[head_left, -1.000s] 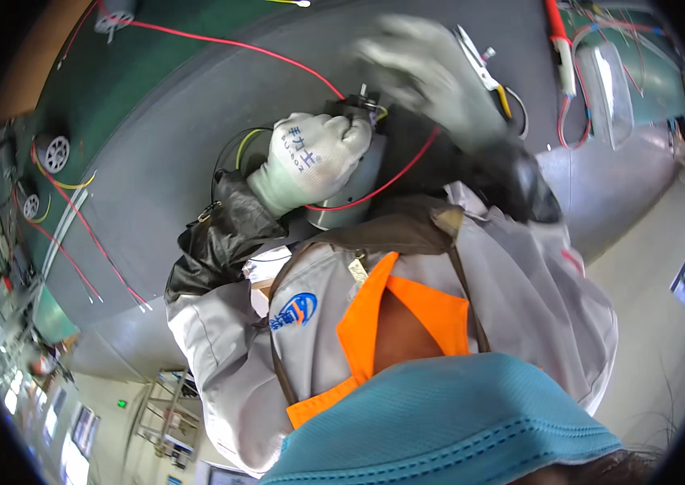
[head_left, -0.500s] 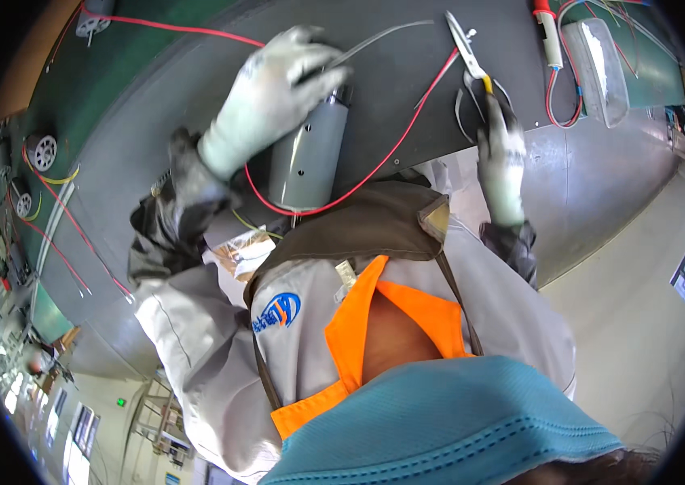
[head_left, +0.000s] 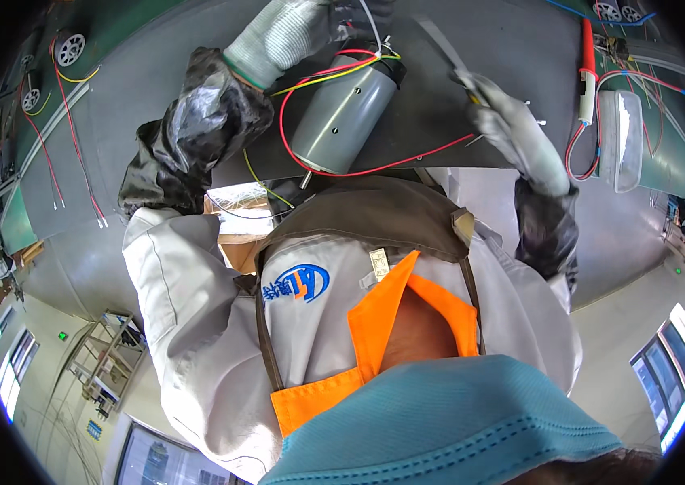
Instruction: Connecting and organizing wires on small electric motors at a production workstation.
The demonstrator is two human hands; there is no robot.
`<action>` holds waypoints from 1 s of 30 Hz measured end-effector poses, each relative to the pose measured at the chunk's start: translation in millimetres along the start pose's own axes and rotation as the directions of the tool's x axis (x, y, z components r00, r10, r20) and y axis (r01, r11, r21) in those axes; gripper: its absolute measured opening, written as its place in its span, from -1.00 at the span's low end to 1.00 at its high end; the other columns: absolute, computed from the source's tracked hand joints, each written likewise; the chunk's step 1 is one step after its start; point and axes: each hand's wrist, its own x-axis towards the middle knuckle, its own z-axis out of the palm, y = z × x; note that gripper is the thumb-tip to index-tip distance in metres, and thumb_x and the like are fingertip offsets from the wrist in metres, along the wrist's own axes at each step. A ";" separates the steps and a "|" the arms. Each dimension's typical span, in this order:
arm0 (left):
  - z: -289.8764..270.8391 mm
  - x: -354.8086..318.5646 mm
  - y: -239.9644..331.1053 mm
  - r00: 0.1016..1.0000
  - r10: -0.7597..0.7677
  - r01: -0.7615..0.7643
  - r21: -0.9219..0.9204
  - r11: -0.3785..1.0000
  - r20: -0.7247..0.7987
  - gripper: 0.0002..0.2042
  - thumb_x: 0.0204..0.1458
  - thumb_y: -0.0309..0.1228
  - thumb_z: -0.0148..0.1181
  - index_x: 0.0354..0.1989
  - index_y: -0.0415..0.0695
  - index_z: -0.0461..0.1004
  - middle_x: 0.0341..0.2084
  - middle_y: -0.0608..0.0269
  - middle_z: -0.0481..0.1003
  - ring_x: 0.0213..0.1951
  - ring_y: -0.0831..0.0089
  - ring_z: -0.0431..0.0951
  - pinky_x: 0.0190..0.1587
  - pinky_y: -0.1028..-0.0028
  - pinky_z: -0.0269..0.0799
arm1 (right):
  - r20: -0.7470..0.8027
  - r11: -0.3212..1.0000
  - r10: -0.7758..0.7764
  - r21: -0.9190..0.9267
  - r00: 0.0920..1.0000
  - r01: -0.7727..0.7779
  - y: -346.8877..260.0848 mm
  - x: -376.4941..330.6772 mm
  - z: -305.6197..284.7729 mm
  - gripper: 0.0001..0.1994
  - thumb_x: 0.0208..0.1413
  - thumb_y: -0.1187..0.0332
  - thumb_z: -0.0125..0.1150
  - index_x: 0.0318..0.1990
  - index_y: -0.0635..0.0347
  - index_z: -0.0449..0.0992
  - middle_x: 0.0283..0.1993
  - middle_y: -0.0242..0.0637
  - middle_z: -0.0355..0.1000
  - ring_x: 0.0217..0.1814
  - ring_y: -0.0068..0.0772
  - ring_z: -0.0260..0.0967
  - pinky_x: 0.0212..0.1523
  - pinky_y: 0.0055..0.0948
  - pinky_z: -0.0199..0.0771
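Observation:
A grey cylindrical motor point(head_left: 346, 117) lies tilted on the dark table mat, its shaft toward my apron. Red and yellow-green wires point(head_left: 334, 73) cross its dark far end, and a thin white strip like a cable tie point(head_left: 373, 28) rises from them. My left hand point(head_left: 290, 39), in a white glove with dark fingers, is at this far end. Its fingers curl beside the strip, partly cut off by the upper edge; their hold is hidden. To the right of the motor, my gloved right hand point(head_left: 516, 133) is closed round scissors point(head_left: 443, 44), blades pointing away from me.
A red-and-white handheld tool point(head_left: 587, 77) with a looped cord lies at the right, beside a clear plastic box point(head_left: 622, 141). More motors point(head_left: 71, 50) with red leads lie at the far left. An open cardboard box point(head_left: 241, 250) shows below the table's front edge.
My view has shifted, and the motor appears farther right and more tilted. My left hand has moved up past its far end. My right hand has drawn the scissors back toward the right.

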 end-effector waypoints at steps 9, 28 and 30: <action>-35.2 0.5 0.9 0.899 0.347 -0.415 0.776 0.474 0.269 -0.52 0.35 -0.21 0.02 0.27 -0.36 0.38 0.11 0.03 0.55 0.13 0.29 0.55 0.24 0.35 0.41 | 0.046 0.674 0.005 -0.738 0.999 0.031 -44.6 32.2 11.5 -0.31 0.15 -0.19 0.29 0.22 0.20 0.44 -0.14 0.02 0.58 -0.09 0.14 0.58 -0.09 -0.04 0.56; -1.4 -94.1 -89.9 0.228 0.963 0.338 0.940 0.057 -0.140 -0.42 0.25 -0.39 0.15 0.43 -0.29 0.21 0.19 -0.38 0.25 0.18 -0.26 0.35 0.25 0.01 0.28 | -0.065 0.728 -0.628 -0.399 0.775 0.557 -91.7 174.3 125.1 -0.60 0.15 0.21 0.25 0.08 0.24 0.53 -0.12 0.05 0.57 -0.13 0.12 0.55 -0.11 -0.04 0.60; -49.9 -71.2 -41.3 0.040 0.990 0.418 0.902 0.104 -0.133 -0.45 0.29 -0.38 0.08 0.43 -0.26 0.19 0.14 -0.41 0.28 0.16 -0.24 0.37 0.23 0.07 0.32 | 0.109 0.737 -0.491 -0.477 0.865 0.478 -138.2 252.6 136.3 -0.48 0.23 0.09 0.18 0.26 0.18 0.45 -0.06 0.07 0.59 0.08 0.13 0.53 0.12 -0.09 0.54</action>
